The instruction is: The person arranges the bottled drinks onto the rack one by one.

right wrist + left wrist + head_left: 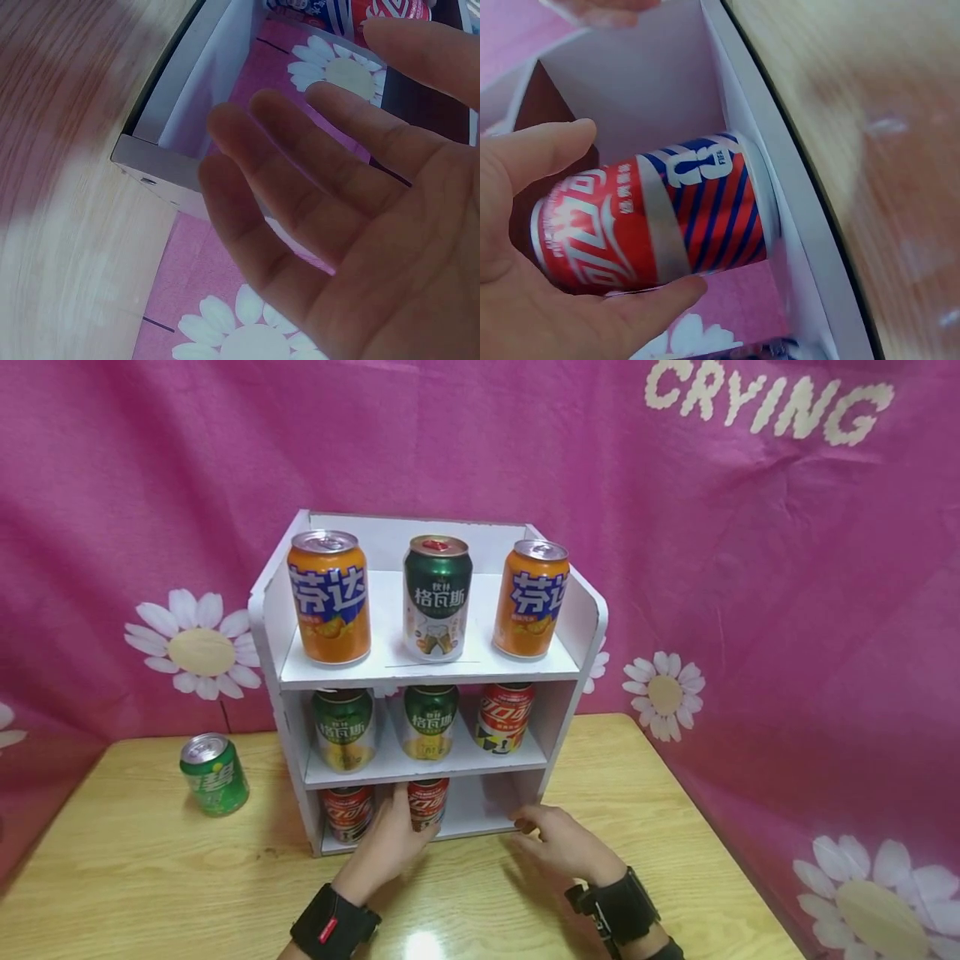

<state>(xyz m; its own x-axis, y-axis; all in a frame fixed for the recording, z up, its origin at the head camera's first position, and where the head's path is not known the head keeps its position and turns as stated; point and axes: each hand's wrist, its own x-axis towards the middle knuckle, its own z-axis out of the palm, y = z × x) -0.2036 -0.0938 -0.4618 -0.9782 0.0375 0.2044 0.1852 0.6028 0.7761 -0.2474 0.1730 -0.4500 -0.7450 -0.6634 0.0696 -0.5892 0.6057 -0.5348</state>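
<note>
My left hand (392, 839) reaches into the bottom level of a white three-level shelf (480, 835), around a red Coca-Cola can (431, 797). In the left wrist view, thumb and fingers lie on either side of this can (705, 202), which stands on the shelf floor by the front lip. Another red cola can (347, 814) stands left of it, partly behind my left wrist. At the shelf's lower right corner is my right hand (562, 843). The right wrist view shows its fingers (292, 187) spread and slightly bent, holding nothing.
Two orange Fanta cans (330, 610) flank a green-and-white can (437, 602) on top. The middle level holds two green-and-gold cans (343, 731) and a red cola can (506, 718). A green Sprite can (215, 777) stands on the wooden table (150, 877), left of the shelf.
</note>
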